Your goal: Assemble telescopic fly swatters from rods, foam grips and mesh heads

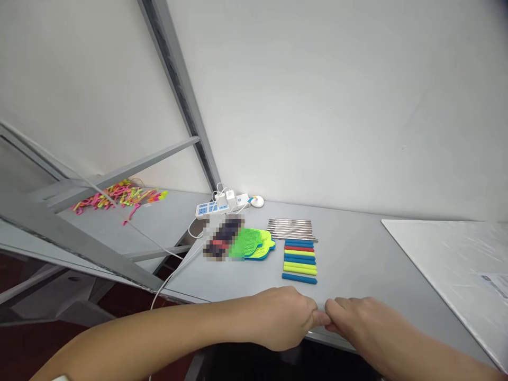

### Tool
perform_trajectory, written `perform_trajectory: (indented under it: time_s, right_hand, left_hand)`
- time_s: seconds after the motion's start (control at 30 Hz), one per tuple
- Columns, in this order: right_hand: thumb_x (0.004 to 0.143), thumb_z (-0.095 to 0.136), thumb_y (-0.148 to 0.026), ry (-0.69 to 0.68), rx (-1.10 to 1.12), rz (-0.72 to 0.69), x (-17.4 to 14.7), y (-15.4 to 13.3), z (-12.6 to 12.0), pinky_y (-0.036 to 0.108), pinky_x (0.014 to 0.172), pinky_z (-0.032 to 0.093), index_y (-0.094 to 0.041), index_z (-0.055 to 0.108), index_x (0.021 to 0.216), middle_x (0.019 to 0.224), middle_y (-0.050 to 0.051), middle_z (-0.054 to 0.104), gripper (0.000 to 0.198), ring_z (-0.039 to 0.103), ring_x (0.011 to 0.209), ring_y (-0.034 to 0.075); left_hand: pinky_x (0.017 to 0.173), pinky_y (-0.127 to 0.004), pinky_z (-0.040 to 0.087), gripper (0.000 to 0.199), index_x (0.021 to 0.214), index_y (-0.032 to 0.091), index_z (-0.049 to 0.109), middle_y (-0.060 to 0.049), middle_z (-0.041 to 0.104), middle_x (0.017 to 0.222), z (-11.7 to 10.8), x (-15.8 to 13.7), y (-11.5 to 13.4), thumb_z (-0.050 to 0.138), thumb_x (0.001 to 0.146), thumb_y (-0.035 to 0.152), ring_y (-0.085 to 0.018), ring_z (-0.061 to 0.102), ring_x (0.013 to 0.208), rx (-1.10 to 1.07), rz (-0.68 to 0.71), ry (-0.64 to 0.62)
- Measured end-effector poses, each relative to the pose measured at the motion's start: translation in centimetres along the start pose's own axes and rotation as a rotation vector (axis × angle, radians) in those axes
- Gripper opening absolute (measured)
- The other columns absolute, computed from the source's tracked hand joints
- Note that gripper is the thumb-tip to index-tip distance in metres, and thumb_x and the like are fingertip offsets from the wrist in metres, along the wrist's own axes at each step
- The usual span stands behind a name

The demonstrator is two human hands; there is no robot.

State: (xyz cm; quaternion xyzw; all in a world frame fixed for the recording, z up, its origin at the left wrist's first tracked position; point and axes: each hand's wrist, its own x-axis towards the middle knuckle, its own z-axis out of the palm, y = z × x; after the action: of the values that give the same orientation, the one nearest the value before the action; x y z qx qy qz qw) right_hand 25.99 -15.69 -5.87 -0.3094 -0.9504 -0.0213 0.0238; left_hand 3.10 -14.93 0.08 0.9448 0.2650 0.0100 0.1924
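White wall (pixel 337 106) all along the back, matte and plain, and it meets a smooth grey worktop (pixel 365 264). Both of my hands are right at the front edge of that worktop, with something dark below it. Left grip (pixel 286 317) and right grip (pixel 367 320) are nearly fingertip to fingertip, fingers curled in on both. Honestly can't tell whether they're pinching something thin or just pressed together, my own knuckles block the view.

Closest stuff is the row of tubes (pixel 300 260) just beyond my left knuckles: smooth, matte, straight sticks in blue, lime and one red, lying side by side, with the nearest blue one a bit apart from the others. Behind them is a row of shiny metal rods (pixel 291 229), and left of those some flat perforated paddles (pixel 264 243) in green and lime, blue showing underneath, overlapping.

Room to move: a wide grey stretch runs from the tubes over to a glossy white sheet (pixel 448 264) on the right, its slanted edge reaching down past my right wrist. Left side's tighter, with a thin white cable (pixel 174 270) hanging over the edge and a grey metal frame (pixel 186 95). White power strip (pixel 212 210) sits at the back.
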Motion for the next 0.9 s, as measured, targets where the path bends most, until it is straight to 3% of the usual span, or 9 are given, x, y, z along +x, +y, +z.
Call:
perform_trajectory:
  time_s: [0.1,0.2,0.27,0.33,0.43,0.57,0.63,0.73,0.9]
  right_hand:
    - [0.081,0.052,-0.008,0.01,-0.098,-0.092,-0.3,-0.8,-0.4,0.035,0.046,0.01,-0.026,0.041,0.08,0.064,-0.003,0.054,0.021,0.05,0.044,0.019]
    - [0.08,0.052,-0.008,0.005,-0.116,-0.133,-0.4,-1.2,-1.2,0.035,0.047,0.01,-0.026,0.043,0.081,0.067,-0.001,0.054,0.019,0.05,0.049,0.02]
    - [0.082,0.051,-0.01,-0.028,-0.059,-0.112,-0.1,-0.9,-1.8,0.035,0.047,0.012,-0.025,0.045,0.081,0.067,-0.001,0.055,0.016,0.049,0.049,0.019]
    - [0.086,0.048,-0.01,-0.082,0.069,-0.044,0.6,-0.2,-2.5,0.033,0.047,0.015,-0.024,0.047,0.081,0.066,-0.001,0.057,0.014,0.048,0.048,0.017]
    - [0.094,0.044,-0.019,-0.185,0.379,0.111,2.4,1.6,-3.9,0.028,0.048,0.021,-0.022,0.051,0.082,0.066,-0.002,0.058,0.015,0.047,0.05,0.014]
    - [0.099,0.038,-0.038,-0.342,0.849,0.278,4.7,4.0,-5.7,0.025,0.053,0.031,-0.02,0.056,0.078,0.063,-0.002,0.05,0.033,0.041,0.054,0.012]
    - [0.099,0.036,-0.041,-0.388,1.055,0.281,5.3,4.5,-6.2,0.024,0.054,0.031,-0.019,0.058,0.08,0.061,-0.004,0.042,0.036,0.036,0.055,0.011]
    - [0.098,0.032,-0.049,-0.443,1.279,0.297,5.4,4.1,-6.2,0.023,0.049,0.026,-0.02,0.054,0.082,0.06,-0.006,0.032,0.04,0.027,0.052,0.01]
    - [0.1,0.032,-0.033,-0.275,1.051,0.148,4.6,2.8,-6.7,0.024,0.057,0.031,-0.021,0.047,0.081,0.07,-0.004,0.042,0.027,0.034,0.06,0.01]
  left_hand:
    - [0.041,-0.025,0.028,0.031,0.067,0.023,0.052,0.003,0.046,0.053,-0.2,-0.3,-0.1,0.038,0.095,0.026,-0.013,0.039,0.042,-0.431,-0.127,-0.109]
    - [0.037,-0.024,0.024,0.05,0.06,0.023,0.039,0.006,0.034,0.047,-0.4,0.1,-0.6,0.032,0.095,0.058,-0.01,0.028,0.036,-0.967,-0.442,-0.395]
    - [0.037,-0.024,0.021,0.055,0.06,0.024,0.033,0.008,0.027,0.048,-0.6,0.4,-1.1,0.03,0.091,0.069,-0.009,0.021,0.035,-1.136,-0.491,-0.57]
    - [0.037,-0.024,0.025,0.055,0.059,0.024,0.031,0.007,0.028,0.048,-0.7,0.7,-1.7,0.023,0.094,0.066,-0.01,0.024,0.035,-0.958,-0.368,-0.495]
    - [0.047,-0.026,0.037,0.051,0.06,0.023,0.04,0.001,0.046,0.054,-0.4,1.3,-2.6,0.022,0.1,0.048,-0.014,0.045,0.045,-0.399,-0.207,-0.093]
    - [0.069,-0.035,0.042,0.027,0.083,0.02,0.056,-0.008,0.061,0.077,0.7,1.9,-3.6,0.037,0.098,0.031,-0.024,0.061,0.072,-0.05,-0.208,0.201]
    - [0.073,-0.038,0.042,0.021,0.091,0.018,0.057,-0.012,0.062,0.083,0.9,1.9,-4.0,0.037,0.096,0.023,-0.026,0.062,0.078,0.055,-0.185,0.247]
    - [0.064,-0.035,0.041,0.022,0.09,0.018,0.058,-0.012,0.062,0.079,0.4,1.8,-4.2,0.036,0.093,0.014,-0.025,0.061,0.07,0.296,-0.117,0.255]
    - [0.047,-0.028,0.03,0.015,0.084,0.018,0.058,-0.005,0.06,0.065,-1.3,1.4,-3.6,0.046,0.09,0.013,-0.02,0.055,0.049,0.401,-0.05,0.094]
